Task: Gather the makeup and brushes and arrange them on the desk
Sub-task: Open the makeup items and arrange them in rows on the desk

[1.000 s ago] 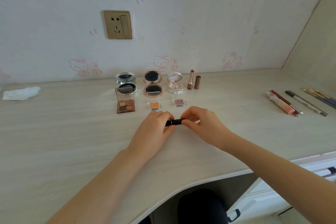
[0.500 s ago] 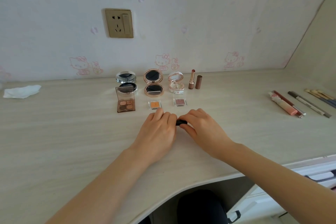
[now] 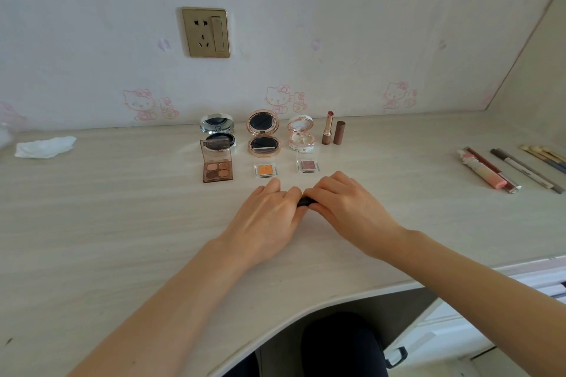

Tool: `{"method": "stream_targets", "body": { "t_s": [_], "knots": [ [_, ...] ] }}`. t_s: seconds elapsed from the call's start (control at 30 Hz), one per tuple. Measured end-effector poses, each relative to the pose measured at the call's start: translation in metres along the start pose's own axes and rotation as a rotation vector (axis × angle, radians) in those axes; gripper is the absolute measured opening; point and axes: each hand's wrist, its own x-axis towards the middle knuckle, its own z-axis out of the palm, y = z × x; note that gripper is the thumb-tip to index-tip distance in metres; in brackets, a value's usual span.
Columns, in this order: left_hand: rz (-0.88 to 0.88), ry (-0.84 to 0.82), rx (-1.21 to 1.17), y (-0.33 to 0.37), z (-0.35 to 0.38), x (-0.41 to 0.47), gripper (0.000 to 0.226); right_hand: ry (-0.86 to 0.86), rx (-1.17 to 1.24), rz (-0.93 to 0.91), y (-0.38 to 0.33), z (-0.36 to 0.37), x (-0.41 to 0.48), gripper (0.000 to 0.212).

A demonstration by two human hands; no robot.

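The hands have moved closer together; the left hand (image 3: 269, 217) and right hand (image 3: 346, 211) are both gripping a small black tube (image 3: 304, 201) mid-frame on the worktop (image 3: 92, 223).

Small black tube (image 3: 304, 202) lies level, gripped between both hands.

Off-task things at the desk's edges
A crumpled white tissue (image 3: 45, 147) lies far left; a gold wall socket (image 3: 205, 32) sits above.

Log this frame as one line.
left hand: grips black tube | right hand: grips same tube | tube: low over desk | compacts: untouched
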Motion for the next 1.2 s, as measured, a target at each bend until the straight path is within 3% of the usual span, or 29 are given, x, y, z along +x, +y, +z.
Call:
{"method": "stream_targets", "body": {
  "t_s": [0.17, 0.27, 0.33, 0.43, 0.53, 0.77, 0.9, 1.07, 1.2],
  "knots": [
    [-0.102, -0.076, -0.042, -0.001, -0.005, -0.001, 0.038, -0.003, -0.045, -0.094, 0.005, -0.003, 0.001, 0.032],
    [-0.115, -0.065, -0.106, -0.005, -0.005, -0.001, 0.036, 0.012, 0.066, -0.071, 0.007, -0.008, 0.001, 0.026],
    [-0.103, -0.028, -0.162, -0.006, -0.006, -0.001, 0.033, 0.031, 0.206, 0.041, 0.008, -0.012, 0.0, 0.023],
    [-0.106, 0.009, -0.23, -0.007, -0.008, -0.002, 0.028, 0.029, 0.404, 0.3, 0.008, -0.018, -0.002, 0.034],
    [-0.16, 0.03, -0.331, -0.011, -0.003, -0.001, 0.021, 0.061, 0.564, 0.446, 0.005, -0.022, -0.003, 0.017],
    [-0.223, 0.064, -0.514, -0.017, 0.007, -0.001, 0.024, 0.078, 0.562, 0.455, 0.002, -0.025, -0.006, 0.013],
    [-0.263, 0.097, -0.645, -0.015, 0.009, -0.001, 0.015, 0.066, 0.608, 0.534, 0.005, -0.022, -0.006, 0.008],
    [-0.302, 0.158, -0.809, -0.005, 0.005, 0.002, 0.01, 0.023, 0.692, 0.54, 0.012, -0.02, -0.01, 0.016],
    [-0.289, 0.136, -0.805, 0.003, 0.008, 0.007, 0.015, 0.047, 0.678, 0.533, 0.022, -0.021, -0.014, 0.024]
  ]
}}
